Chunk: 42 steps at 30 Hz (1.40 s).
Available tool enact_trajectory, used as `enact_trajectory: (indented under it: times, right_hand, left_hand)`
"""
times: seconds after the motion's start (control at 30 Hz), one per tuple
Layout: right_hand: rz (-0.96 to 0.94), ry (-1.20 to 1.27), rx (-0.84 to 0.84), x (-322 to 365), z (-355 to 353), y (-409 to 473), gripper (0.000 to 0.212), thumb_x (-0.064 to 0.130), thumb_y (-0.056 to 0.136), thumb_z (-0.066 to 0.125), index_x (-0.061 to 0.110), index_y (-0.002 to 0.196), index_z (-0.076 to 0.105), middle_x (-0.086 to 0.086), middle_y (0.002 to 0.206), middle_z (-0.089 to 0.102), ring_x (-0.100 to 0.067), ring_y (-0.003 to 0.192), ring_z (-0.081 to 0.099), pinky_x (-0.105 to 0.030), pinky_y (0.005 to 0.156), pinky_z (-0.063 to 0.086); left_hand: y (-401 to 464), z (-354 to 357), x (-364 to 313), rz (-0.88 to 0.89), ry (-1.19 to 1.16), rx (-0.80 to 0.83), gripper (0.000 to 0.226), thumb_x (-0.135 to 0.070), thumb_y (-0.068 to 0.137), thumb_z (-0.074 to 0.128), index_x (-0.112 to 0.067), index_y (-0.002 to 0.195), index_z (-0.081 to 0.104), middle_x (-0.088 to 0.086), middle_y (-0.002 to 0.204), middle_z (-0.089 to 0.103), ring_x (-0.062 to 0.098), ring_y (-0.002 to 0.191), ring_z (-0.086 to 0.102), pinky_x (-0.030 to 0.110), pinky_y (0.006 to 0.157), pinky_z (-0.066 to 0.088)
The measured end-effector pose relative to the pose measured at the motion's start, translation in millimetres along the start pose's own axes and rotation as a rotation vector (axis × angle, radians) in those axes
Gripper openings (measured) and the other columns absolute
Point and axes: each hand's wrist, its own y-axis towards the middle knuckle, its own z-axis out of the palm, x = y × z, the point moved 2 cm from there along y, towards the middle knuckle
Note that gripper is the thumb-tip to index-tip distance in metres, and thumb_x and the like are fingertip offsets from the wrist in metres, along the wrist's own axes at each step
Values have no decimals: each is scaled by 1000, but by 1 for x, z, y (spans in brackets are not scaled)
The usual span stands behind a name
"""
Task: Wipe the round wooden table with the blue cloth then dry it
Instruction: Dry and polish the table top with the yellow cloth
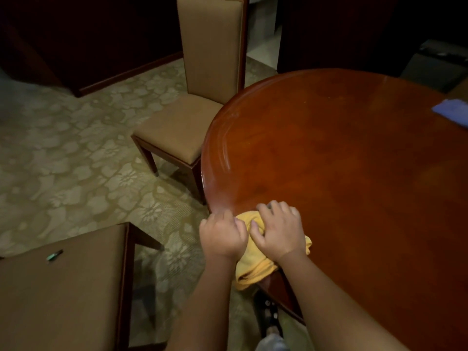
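Left hand [222, 234]: we are seeing it sitting at the near left rim of the table, fingers curled over the left end of the yellow cloth [255, 267] and gripping it.
Right hand [279, 230]: we are seeing it lying just beside the left one, touching it, fingers bent down and clutching the bunched top of the same cloth against the wood.
Yellow cloth: we are noting it lying under and between both hands; its lower folds are hanging over the table edge toward us, and a small corner is sticking out to the right of the right wrist. It is looking soft, crumpled and plain.
Blue cloth [453, 111]: we are finding it lying flat at the far right of the table, well apart from both hands, partly cut off by the frame edge. Neither hand is touching it.
Round wooden table [342, 153]: we are looking at a glossy reddish-brown top, with pale curved streaks showing along its left rim.
Near seat [63, 295]: it is filling the lower left, brown padding in a dark frame, with a small greenish object [54, 255] lying on it, too blurred to identify.
Tall chair [200, 97]: it is standing just left of the table's far rim, tan upholstery, dark legs.
Floor [76, 160]: we are seeing carpet with a pale floral pattern; the room beyond is looking dark.
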Motion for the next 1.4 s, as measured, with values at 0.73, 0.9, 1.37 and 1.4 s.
enact_trajectory:
  times: [0.73, 0.9, 1.37, 1.4]
  right_hand:
    - [10, 36, -68, 2, 37, 180, 40, 42, 81, 40, 14, 92, 67, -5, 78, 60, -26, 73, 56, -36, 67, 45]
    - [26, 36, -64, 0, 41, 207, 41, 43, 81, 40, 14, 93, 67, -4, 78, 59, -26, 74, 56, -36, 67, 44]
    - [260, -5, -71, -11, 59, 279, 41, 43, 82, 38, 15, 91, 66, -5, 80, 61, -27, 76, 57, -37, 69, 45]
    - [268, -8, -85, -14, 62, 289, 41, 43, 83, 39, 14, 91, 67, -6, 80, 61, -27, 76, 57, -37, 69, 45]
  left_hand:
    - [168, 61, 30, -113, 17, 49, 30, -24, 76, 36, -11, 52, 50, 5, 48, 47, 22, 42, 43, 30, 48, 36]
    - [199, 68, 34, -55, 21, 63, 29, -24, 74, 38, -10, 52, 49, 8, 48, 48, 24, 41, 44, 29, 46, 33]
    - [301, 115, 38, 209, -35, 80, 27, -23, 74, 37, -9, 54, 50, 8, 50, 49, 29, 43, 46, 31, 45, 33]
    - [313, 120, 37, 232, -41, 71, 27, -23, 73, 38, -9, 54, 50, 8, 51, 49, 29, 43, 46, 32, 45, 34]
